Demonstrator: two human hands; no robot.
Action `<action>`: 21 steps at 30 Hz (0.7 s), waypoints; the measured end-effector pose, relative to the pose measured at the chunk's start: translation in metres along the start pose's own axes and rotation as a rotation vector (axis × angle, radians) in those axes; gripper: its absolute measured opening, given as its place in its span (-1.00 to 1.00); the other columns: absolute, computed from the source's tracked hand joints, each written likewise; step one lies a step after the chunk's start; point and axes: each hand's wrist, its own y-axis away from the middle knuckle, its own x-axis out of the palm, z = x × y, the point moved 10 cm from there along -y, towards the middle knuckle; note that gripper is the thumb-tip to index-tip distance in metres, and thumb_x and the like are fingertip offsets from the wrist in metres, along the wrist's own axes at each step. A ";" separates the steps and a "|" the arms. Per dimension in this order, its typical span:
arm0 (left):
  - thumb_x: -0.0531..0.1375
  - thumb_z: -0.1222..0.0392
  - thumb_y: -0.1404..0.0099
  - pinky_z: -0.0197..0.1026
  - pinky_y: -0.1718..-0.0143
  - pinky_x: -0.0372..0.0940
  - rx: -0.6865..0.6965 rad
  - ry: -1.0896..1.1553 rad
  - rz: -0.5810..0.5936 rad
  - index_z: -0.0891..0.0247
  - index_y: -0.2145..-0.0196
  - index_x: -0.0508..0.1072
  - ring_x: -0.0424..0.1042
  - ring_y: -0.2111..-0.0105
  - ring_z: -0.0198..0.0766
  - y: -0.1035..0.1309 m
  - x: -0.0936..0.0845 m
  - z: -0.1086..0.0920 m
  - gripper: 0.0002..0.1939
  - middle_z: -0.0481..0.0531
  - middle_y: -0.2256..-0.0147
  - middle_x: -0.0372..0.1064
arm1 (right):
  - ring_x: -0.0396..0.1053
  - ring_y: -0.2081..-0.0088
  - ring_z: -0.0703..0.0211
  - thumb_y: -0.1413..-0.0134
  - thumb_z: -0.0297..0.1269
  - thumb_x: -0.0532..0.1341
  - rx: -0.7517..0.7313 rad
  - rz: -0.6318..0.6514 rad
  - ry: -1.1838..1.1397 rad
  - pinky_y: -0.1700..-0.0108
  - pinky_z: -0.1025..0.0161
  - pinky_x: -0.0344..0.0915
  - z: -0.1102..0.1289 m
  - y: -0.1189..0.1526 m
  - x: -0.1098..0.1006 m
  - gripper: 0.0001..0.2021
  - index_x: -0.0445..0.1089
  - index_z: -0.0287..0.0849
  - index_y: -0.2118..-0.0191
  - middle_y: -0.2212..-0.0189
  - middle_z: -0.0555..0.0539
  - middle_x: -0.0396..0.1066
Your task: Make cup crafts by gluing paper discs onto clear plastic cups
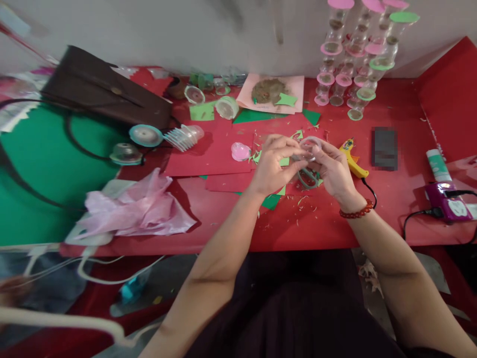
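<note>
Over the middle of the red table, a clear plastic cup (310,142) with a pale rim is held between both hands. My right hand (333,168) pinches its near side with thumb and fingers. From the left, my left hand (275,163) has its fingertips closed at the cup's other side, partly covering it. Just below the cup lie scissors (308,179) with greyish-green handles. To the left of my left hand rests a small pink disc (241,151). A yellow glue gun (355,160) lies right of my right hand.
Stacked cup hourglasses (337,59) stand at the back right. A paper (244,97) bears a sand heap. Nested clear cups (185,137), a dark bag (108,89) and a pink plastic bag (137,209) lie left. At right are a pixelated dark object (384,149) and a purple power box (447,201).
</note>
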 end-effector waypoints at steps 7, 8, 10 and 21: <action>0.33 0.08 -0.41 -0.03 0.06 0.39 -0.015 0.042 -0.053 0.14 0.41 0.61 0.48 0.24 -0.18 0.002 0.004 0.007 -0.78 -0.02 0.36 0.58 | 0.57 0.05 0.11 0.02 0.04 0.52 -0.001 0.020 0.002 -0.05 0.09 0.57 -0.004 0.003 0.008 -0.64 0.64 0.06 0.11 0.09 0.01 0.65; 0.32 0.08 -0.42 -0.04 0.06 0.39 -0.016 0.035 -0.084 0.14 0.40 0.59 0.49 0.24 -0.18 0.003 0.003 0.006 -0.77 -0.01 0.36 0.58 | 0.57 0.05 0.11 0.01 0.04 0.52 -0.009 0.022 0.000 -0.05 0.09 0.57 -0.004 0.003 0.008 -0.65 0.64 0.07 0.11 0.08 0.00 0.65; 0.29 0.07 -0.45 -0.06 0.07 0.39 -0.007 0.023 -0.149 0.15 0.39 0.56 0.49 0.24 -0.19 0.006 0.000 0.003 -0.75 -0.01 0.35 0.57 | 0.58 0.06 0.11 0.01 0.04 0.52 -0.032 0.020 -0.009 -0.06 0.07 0.57 -0.002 0.003 0.008 -0.64 0.63 0.07 0.10 0.07 0.00 0.64; 0.17 0.11 -0.52 -0.11 0.08 0.36 -0.035 -0.117 -0.340 0.14 0.33 0.43 0.47 0.20 -0.17 0.011 -0.019 0.018 -0.78 0.03 0.29 0.48 | 0.60 0.02 0.02 0.00 -0.02 0.50 -0.078 0.063 -0.040 -0.19 -0.11 0.52 0.007 0.009 0.017 -0.69 0.64 0.08 0.11 0.06 0.00 0.66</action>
